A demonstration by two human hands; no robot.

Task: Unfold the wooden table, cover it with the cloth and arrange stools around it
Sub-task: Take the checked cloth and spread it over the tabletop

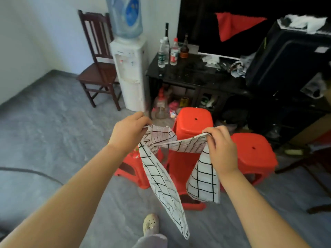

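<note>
A white cloth with a black grid pattern (161, 176) hangs in the air between my hands, its ends drooping toward the floor. My left hand (129, 131) pinches one upper edge and my right hand (222, 147) pinches the other. Behind the cloth stand red plastic stools: a tall stack (193, 122) in the middle, one stool (254, 154) to the right, and a low one (133, 169) to the left, partly hidden by the cloth. Dark wooden legs (313, 176) show at the right edge; I cannot tell if they belong to the table.
A dark wooden chair (96, 68) and a white water dispenser (130, 72) stand by the far wall. A black cabinet (193, 76) holds bottles and clutter. A black cable (32, 173) crosses the grey floor at left. My slippered foot (150, 222) is below.
</note>
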